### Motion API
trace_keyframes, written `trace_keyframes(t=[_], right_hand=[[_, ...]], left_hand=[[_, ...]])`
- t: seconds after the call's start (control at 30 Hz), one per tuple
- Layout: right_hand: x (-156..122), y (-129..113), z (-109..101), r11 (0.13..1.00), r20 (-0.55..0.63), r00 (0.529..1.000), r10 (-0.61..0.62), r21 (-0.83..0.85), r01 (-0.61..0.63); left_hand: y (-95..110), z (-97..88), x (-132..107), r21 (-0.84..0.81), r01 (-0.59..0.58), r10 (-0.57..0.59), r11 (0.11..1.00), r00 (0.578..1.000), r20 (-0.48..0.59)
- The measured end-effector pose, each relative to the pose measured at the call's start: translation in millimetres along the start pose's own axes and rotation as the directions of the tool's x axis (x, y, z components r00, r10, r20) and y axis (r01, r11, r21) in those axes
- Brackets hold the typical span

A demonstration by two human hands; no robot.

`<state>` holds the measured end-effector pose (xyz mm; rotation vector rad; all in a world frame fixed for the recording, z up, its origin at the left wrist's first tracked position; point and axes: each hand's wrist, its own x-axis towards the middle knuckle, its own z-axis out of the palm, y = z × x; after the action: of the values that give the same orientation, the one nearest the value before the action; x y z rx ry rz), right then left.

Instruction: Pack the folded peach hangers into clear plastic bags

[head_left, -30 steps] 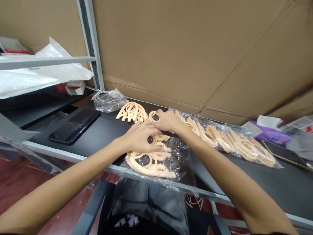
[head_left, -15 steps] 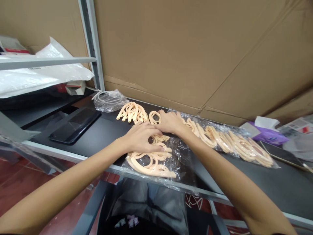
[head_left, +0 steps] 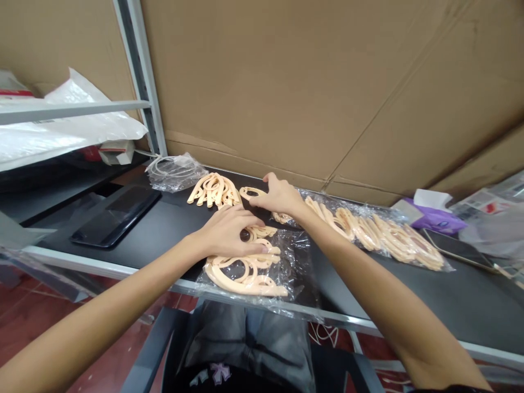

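Over the black bench top, the left hand (head_left: 229, 232) lies palm down, fingers loosely curved and slightly spread, its fingertips resting on a heap of peach plastic loops (head_left: 245, 270). Nothing shows pinched between them. These loops are smooth, matte, flat horseshoe-like shapes with rounded ends, and they sit tangled inside a clear bag (head_left: 295, 267), whose thin film creases and glints around them.

The right hand (head_left: 278, 197) is open too, with fingers spread and raised, and its thumb (head_left: 254, 201) reaches just beside a lone loop (head_left: 251, 192) on the bare bench. Whether the thumb touches that loop, I cannot tell.

Just left of the lone loop lies a loose pile (head_left: 213, 190) of the same pieces, unbagged. To the right, a long bag (head_left: 368, 232) holds a row of them, its near end passing under the right wrist.

Farther out, a black tablet (head_left: 115, 216) lies flat on the bench, a bagged coil of white cable (head_left: 174, 172) sits by the steel upright (head_left: 139, 76), and a phone (head_left: 456, 249) lies at the far right, near a purple packet (head_left: 436, 221). Behind everything rises a creased cardboard sheet (head_left: 327, 93).
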<state>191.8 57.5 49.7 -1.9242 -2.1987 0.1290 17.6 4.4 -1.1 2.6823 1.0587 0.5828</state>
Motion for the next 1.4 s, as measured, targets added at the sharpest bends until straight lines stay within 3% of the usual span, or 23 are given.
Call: trace_keyframes(t=[0.17,0.27,0.37,0.5,0.6,0.83,1.1,1.4], right_hand=[[-28.3,23.7,-25.9,0.995,-0.088,0.996,-0.015,0.092,0.023],[-63.4,52.9,-44.8,0.969,-0.11,0.994,-0.011,0.244,0.038],[-106.6,85.0,-59.1,0.958,-0.118,0.993,-0.009,0.285,0.042],[-156.5,119.7,-60.5,0.947,-0.098,0.992,-0.082,0.301,0.109],[-176.0,132.9,-50.1,0.94,-0.066,0.993,-0.097,0.321,0.113],[-172.1,123.0,-29.1,0.871,-0.044,0.994,-0.097,0.48,0.106],[-160.1,114.1,-17.0,0.771,-0.019,0.978,-0.208,0.612,0.176],[-146.5,99.2,-13.3,0.783,0.04,0.96,-0.276,0.589,0.201]], left_hand=[[-0.9,0.3,-0.3,-0.004,-0.018,0.018,1.0,1.0,-0.008],[-1.4,0.4,0.4,-0.026,-0.012,0.012,1.0,1.0,-0.001],[-2.5,1.0,1.3,-0.064,-0.003,0.003,0.998,1.0,0.007],[-4.2,2.1,1.7,-0.129,0.002,-0.003,0.992,1.0,-0.011],[-4.2,2.5,1.7,-0.15,0.012,-0.016,0.989,1.0,-0.024],[-6.5,7.1,3.5,-0.27,0.075,-0.088,0.96,0.995,-0.037],[-10.2,11.7,5.0,-0.401,0.124,-0.149,0.908,0.988,-0.032],[-11.1,13.5,4.6,-0.44,0.121,-0.154,0.89,0.987,-0.038]])
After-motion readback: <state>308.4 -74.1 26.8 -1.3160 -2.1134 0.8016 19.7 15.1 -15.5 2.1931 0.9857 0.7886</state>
